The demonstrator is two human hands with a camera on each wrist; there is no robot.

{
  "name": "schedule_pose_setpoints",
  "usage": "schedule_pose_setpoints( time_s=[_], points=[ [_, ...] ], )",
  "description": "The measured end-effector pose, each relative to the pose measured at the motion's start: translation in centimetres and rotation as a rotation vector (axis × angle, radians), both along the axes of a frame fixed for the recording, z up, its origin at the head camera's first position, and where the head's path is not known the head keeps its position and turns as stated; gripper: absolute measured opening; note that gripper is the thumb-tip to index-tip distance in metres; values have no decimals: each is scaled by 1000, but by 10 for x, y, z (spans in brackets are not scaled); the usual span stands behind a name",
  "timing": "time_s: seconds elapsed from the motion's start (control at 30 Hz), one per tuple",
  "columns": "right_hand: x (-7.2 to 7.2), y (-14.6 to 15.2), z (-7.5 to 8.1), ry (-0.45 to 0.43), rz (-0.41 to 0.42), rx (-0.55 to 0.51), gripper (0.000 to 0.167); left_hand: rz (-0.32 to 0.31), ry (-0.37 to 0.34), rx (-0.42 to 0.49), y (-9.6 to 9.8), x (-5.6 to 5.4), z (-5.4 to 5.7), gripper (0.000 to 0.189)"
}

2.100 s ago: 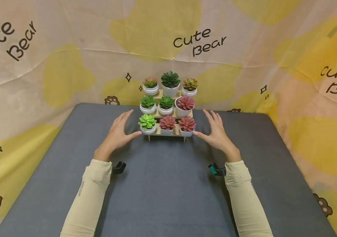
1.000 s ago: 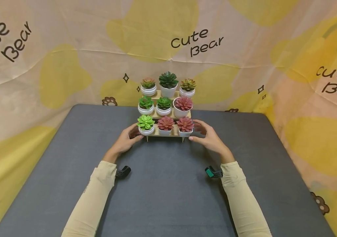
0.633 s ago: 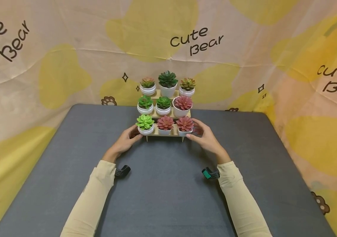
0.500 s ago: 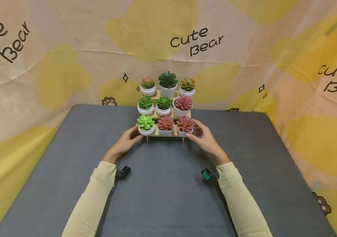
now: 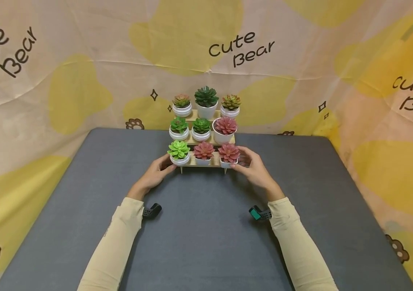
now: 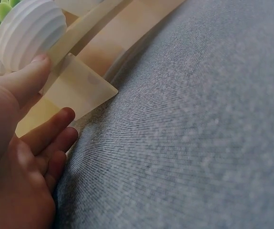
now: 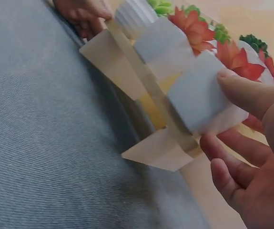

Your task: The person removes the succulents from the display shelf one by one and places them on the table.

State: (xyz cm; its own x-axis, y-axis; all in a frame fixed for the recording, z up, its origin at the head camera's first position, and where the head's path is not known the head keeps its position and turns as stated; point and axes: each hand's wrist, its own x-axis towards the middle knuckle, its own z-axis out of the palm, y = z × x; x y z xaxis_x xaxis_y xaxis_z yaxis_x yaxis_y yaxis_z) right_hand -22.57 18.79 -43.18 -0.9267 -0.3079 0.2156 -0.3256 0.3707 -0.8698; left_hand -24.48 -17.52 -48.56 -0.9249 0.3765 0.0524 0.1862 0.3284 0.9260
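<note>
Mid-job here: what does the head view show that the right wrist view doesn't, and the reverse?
Head only: all nine succulents at once on the stand, both sleeves, and readable Cute Bear lettering.

Right wrist only: the stand's front legs as wide, tapered panels; from above just thin tips show.

Both: the stand itself, the left hand, the right hand with its thumb at the right front pot, and the gray table.

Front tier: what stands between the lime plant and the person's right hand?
The head view shows the middle red plant, then the end red plant, whose white pot the right hand touches.
</note>
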Motion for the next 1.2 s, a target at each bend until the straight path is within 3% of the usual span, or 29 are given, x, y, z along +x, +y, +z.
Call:
schedule_pose_setpoints(
  time_s=[0.07, 0.5, 0.7, 1.2],
  points=[
    [-6, 6, -7, -4, 12, -11, 60, 2, 3, 0, 0, 0, 1, 54],
    [-5, 45, 9, -52, 81, -93, 60, 17, -2, -6, -1, 3, 2, 55],
    [-5, 60, 9, -60, 63, -157, 58, 15, 4, -8, -1, 4, 2, 55],
    [-18, 64, -27, -104, -32, -128, 59, 24, 6, -16, 1, 4, 1, 54]
  ],
)
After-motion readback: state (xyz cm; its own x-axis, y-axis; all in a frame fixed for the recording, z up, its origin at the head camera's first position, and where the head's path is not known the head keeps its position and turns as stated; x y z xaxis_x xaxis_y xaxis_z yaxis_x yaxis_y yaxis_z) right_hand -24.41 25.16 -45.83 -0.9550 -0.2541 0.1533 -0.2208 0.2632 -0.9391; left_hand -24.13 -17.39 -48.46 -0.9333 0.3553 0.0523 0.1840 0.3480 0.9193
